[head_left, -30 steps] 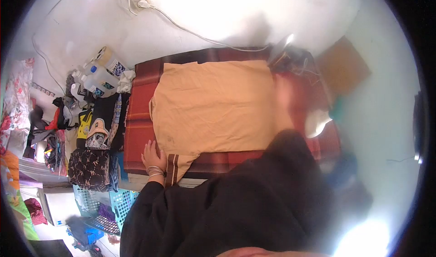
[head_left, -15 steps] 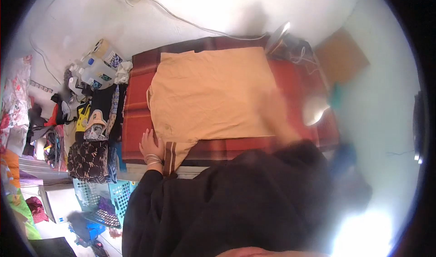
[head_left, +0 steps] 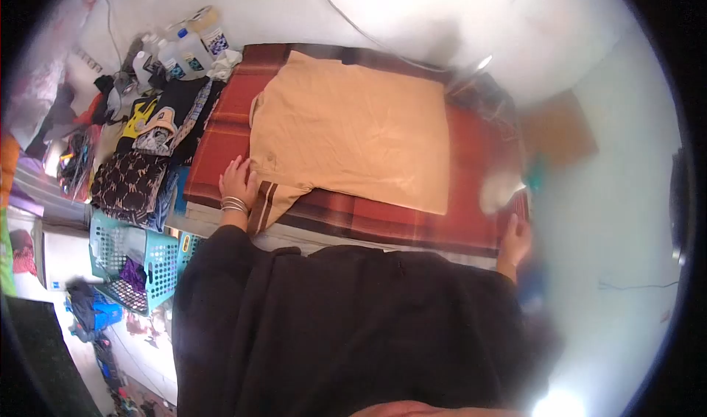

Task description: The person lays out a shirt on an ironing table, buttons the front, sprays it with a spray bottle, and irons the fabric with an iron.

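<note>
1. Since the earlier frame, the right hand has moved off the tan garment to the near edge of the red striped cloth, right of the garment; the view has shifted too.
2. The garment lies flat on that cloth, 1 sleeve angled towards the person.
3. The left hand rests beside the garment's striped cuff, fingers loosely spread, gripping nothing visible. Whether the right fingers grip, I cannot tell.
4. The garment looks spread out; faint creases remain, and it appears unfolded.
5. Bottles beyond the garment's left side carry labels too small to read.
</note>
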Available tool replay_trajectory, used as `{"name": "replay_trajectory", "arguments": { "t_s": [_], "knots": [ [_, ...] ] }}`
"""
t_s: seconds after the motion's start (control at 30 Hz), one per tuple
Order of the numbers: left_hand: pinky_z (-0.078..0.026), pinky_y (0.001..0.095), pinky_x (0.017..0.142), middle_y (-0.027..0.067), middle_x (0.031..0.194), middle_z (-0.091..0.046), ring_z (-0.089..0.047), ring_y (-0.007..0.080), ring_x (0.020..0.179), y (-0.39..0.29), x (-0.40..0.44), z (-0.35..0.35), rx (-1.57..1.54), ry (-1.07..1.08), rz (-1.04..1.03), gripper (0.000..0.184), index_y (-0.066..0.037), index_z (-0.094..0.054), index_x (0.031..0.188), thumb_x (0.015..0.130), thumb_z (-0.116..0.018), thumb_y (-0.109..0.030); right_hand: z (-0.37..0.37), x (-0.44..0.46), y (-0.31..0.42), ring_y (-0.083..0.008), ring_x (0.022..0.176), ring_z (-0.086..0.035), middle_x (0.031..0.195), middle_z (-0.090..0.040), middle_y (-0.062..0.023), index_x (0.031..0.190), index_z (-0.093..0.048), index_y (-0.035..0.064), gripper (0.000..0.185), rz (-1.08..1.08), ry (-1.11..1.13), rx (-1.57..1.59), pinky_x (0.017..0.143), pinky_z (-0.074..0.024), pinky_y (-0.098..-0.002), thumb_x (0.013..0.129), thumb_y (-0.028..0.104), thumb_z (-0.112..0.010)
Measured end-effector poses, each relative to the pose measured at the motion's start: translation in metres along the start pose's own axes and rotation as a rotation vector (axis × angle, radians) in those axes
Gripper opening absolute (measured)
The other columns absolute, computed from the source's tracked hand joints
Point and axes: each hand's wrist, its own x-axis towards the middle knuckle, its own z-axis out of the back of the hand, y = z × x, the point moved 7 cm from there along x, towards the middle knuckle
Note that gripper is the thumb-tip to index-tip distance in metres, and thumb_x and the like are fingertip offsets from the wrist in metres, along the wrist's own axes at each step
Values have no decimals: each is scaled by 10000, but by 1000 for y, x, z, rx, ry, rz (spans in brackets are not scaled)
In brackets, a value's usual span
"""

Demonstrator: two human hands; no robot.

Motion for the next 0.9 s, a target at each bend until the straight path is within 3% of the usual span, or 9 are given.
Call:
{"name": "replay_trajectory", "arguments": {
  "t_s": [0.1, 0.17, 0.23, 0.27, 0.4, 0.5, 0.67, 0.73, 0.9],
  "knots": [
    [-223, 567, 979, 56, 1282, -478, -401, 227, 1215, -24, -13, -18, -278, 68, -150, 368, -166, -605, 1065, 812, -496, -411, 17, 23, 28, -228, 925, -563, 1025, -587, -133, 1132, -535, 23, 458, 155, -222, 273, 792, -446, -340, 776, 274, -676],
    [-351, 502, 907, 69, 1095, -601, -548, 232, 1038, -73, -39, -2, -277, 228, -324, 336, -121, -638, 961, 786, -553, -395, 22, 35, 61, -205, 941, -550, 1030, -570, -135, 1184, -498, 11, 508, 244, -268, 389, 815, -441, -336, 776, 250, -682],
    [-407, 439, 849, 71, 1004, -630, -591, 218, 935, -107, -62, 21, -366, 407, -268, 313, -103, -635, 958, 778, -580, -353, -1, 54, 83, -193, 976, -523, 1069, -541, -141, 1262, -421, 6, 588, 189, 2, 708, 848, -425, -326, 775, 206, -680],
    [-462, 377, 791, 72, 914, -659, -634, 204, 832, -118, -76, 23, -454, 586, -219, 294, -86, -631, 955, 769, -606, -312, -7, 65, 84, -185, 947, -528, 1045, -544, -126, 1241, -438, 0, 556, 173, -53, 627, 820, -432, -313, 771, 174, -679],
    [-481, 277, 631, 93, 804, -652, -620, 161, 666, -139, -113, 50, -1027, 472, -286, 193, -42, -631, 896, 784, -594, -195, -28, 93, 82, -160, 857, -539, 946, -563, -81, 1173, -486, 0, 464, 99, 75, 750, 745, -448, -288, 768, 127, -672],
    [-479, 304, 617, 87, 776, -642, -609, 196, 652, -107, -96, 60, -651, 309, -288, 226, -42, -622, 922, 792, -595, -225, -21, 63, 135, -125, 787, -534, 846, -568, -46, 1118, -518, 13, 409, 100, 205, 706, 691, -447, -270, 763, 134, -680],
    [-419, 403, 822, 98, 979, -600, -551, 286, 924, -26, -60, 41, -283, -170, -302, 306, -94, -589, 1016, 766, -590, -270, -62, 18, 187, -67, 620, -526, 797, -614, 9, 1036, -631, 67, 323, 389, 559, 516, 546, -430, -242, 745, 180, -712],
    [-384, 417, 864, 83, 1052, -571, -514, 283, 991, -25, -60, 33, -177, -121, -230, 322, -102, -588, 1018, 753, -586, -286, -89, -5, 183, -72, 593, -528, 816, -635, 21, 1007, -662, 98, 294, 156, 836, 157, 520, -424, -247, 738, 200, -719],
    [-331, 440, 917, 36, 1170, -519, -451, 261, 1097, -9, -58, 13, -115, -46, -90, 358, -121, -588, 1023, 730, -579, -327, -147, -10, 174, -81, 623, -536, 828, -640, 7, 997, -666, 113, 284, 226, 1100, 48, 532, -428, -245, 727, 191, -712]
  ]
}}
